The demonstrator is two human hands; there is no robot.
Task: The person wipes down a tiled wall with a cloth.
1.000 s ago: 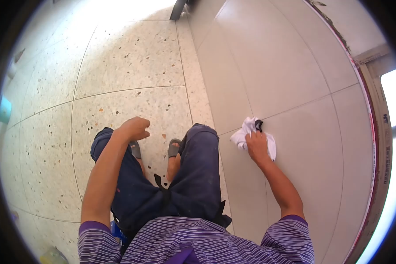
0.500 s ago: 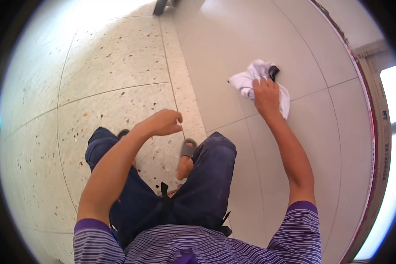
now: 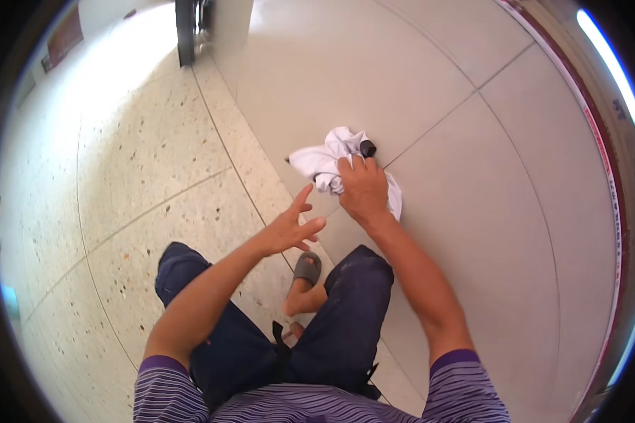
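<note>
White cloth (image 3: 324, 161): seemingly mid-wipe over tiles (image 3: 473, 211); probably needs pressure next
Right hand (image 3: 364, 190): clutching it
Left hand (image 3: 288, 229): fingers spread, empty

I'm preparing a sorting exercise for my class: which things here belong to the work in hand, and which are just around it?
In the work:
white cloth, crumpled, held by the right hand
left hand, open, near the cloth
grey tiles behind the cloth

Just around:
grey sandal, worn
blue-green object, left edge, unclear
dark upright piece, top
</note>
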